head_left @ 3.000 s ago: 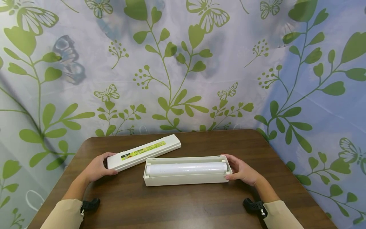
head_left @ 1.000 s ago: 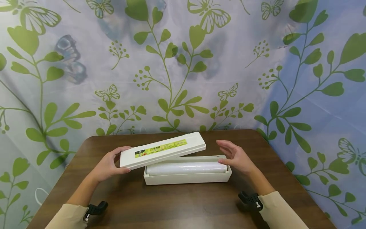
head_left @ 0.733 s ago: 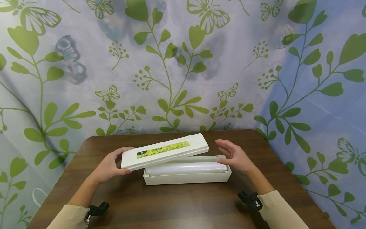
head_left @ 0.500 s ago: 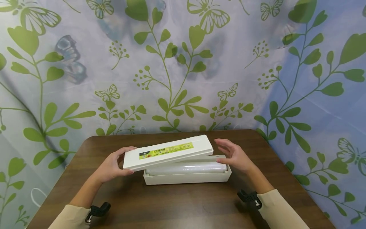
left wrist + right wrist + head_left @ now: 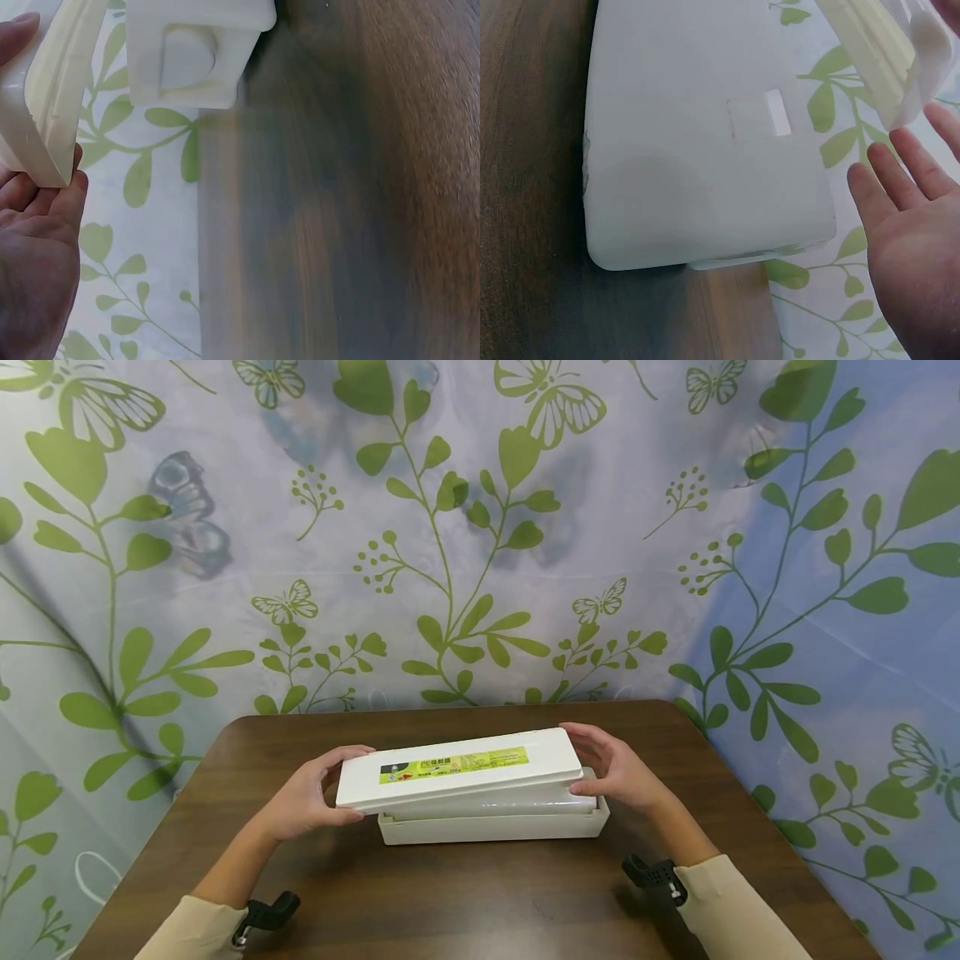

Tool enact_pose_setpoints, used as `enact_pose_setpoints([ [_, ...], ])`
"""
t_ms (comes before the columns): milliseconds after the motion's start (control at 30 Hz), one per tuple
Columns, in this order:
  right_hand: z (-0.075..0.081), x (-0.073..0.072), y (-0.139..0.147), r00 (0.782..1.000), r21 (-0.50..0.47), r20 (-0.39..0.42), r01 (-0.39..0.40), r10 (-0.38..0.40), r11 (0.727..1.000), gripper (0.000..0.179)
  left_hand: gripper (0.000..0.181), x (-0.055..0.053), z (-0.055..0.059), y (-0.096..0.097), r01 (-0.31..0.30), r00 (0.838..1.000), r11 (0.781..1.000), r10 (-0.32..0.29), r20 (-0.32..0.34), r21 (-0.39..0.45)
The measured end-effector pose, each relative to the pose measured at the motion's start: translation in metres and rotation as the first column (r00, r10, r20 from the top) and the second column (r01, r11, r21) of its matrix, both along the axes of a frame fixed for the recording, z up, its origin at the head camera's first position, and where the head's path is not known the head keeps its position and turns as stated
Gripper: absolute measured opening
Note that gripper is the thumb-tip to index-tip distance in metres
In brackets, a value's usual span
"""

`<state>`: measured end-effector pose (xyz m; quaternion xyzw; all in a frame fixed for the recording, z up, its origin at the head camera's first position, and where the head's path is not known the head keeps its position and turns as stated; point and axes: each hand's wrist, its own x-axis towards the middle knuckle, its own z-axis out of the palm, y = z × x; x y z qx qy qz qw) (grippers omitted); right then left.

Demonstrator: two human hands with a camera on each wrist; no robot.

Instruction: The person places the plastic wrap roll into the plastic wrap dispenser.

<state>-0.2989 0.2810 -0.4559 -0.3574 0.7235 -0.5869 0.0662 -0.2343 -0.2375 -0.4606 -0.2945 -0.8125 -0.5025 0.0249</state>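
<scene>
My left hand (image 5: 307,793) grips the left end of a long white lid (image 5: 459,770) with a yellow-green cling film label. The lid slants above the white box (image 5: 491,831) and covers much of the cling film roll (image 5: 517,802) inside. In the left wrist view, the left thumb and fingers hold the lid (image 5: 64,90) clear of the box end (image 5: 195,60). My right hand (image 5: 622,772) is at the lid's right end. In the right wrist view, its fingers (image 5: 881,195) are straight and spread, close to the lid's corner; whether they touch it, I cannot tell.
Box and lid are at the middle of a brown wooden table (image 5: 450,902) with rounded far corners. A leaf-and-butterfly patterned curtain (image 5: 480,568) hangs behind and beside it. Black straps (image 5: 270,910) are worn on both wrists.
My left hand has carried the lid rightward from the table at the left to over the box. The right hand let go of the box's right end and rose to the lid's right end.
</scene>
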Motion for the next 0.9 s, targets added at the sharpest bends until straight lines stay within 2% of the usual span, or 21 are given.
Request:
enact_pose_setpoints([
  [133, 0.002, 0.000, 0.002, 0.999, 0.017, -0.014, -0.030, 0.031, 0.999, 0.095, 0.077, 0.000, -0.001, 0.004, 0.004, 1.000, 1.000, -0.004, 0.001, -0.004],
  [300, 0.004, 0.002, 0.003, 0.998, 0.061, 0.004, -0.058, 0.058, 0.996, 0.097, 0.078, 0.002, -0.003, 0.008, -0.002, 1.000, 1.000, 0.001, -0.002, -0.016],
  [533, 0.006, 0.006, 0.002, 0.995, 0.093, 0.021, -0.100, 0.099, 0.991, 0.096, 0.078, 0.007, -0.002, 0.016, 0.022, 1.000, 1.000, -0.022, 0.005, -0.006],
  [900, 0.005, 0.007, 0.007, 0.994, 0.129, 0.020, -0.107, 0.105, 0.986, 0.095, 0.078, 0.011, -0.002, 0.021, 0.022, 1.000, 1.000, -0.022, 0.001, 0.003],
])
